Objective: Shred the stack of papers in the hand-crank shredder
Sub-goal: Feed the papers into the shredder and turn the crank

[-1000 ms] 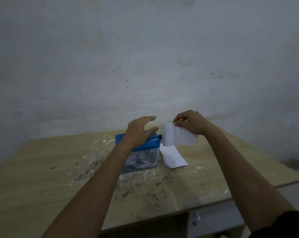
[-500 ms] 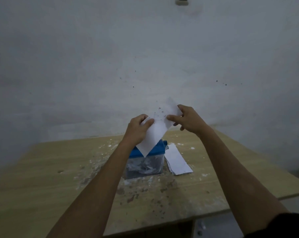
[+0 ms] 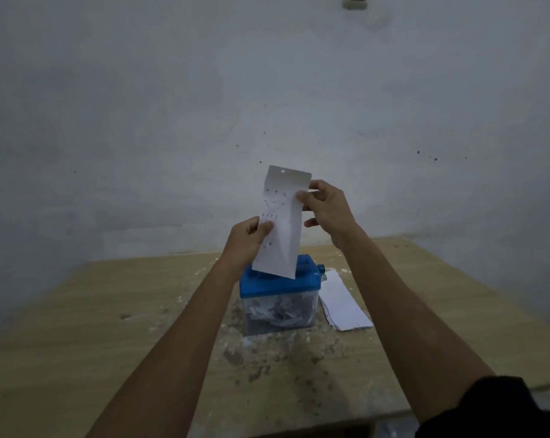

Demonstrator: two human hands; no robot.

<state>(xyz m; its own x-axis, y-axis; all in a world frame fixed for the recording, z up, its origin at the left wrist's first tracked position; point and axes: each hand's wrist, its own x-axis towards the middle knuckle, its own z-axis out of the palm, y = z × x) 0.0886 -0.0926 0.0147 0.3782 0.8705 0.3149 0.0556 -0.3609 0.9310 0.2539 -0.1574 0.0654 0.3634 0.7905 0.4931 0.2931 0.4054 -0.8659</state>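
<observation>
The left hand (image 3: 246, 238) pinches the lower left edge of a printed paper slip (image 3: 281, 222), held upright just above the blue-lidded shredder (image 3: 278, 298) on the stained wooden surface (image 3: 77, 327). The right hand (image 3: 327, 210) grips the slip's upper right edge. Shreds fill the clear bin. Just right of the shredder lies the stack of papers (image 3: 343, 303).

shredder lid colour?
Blue, over a clear bin; the shredder shows in the head view.
</observation>
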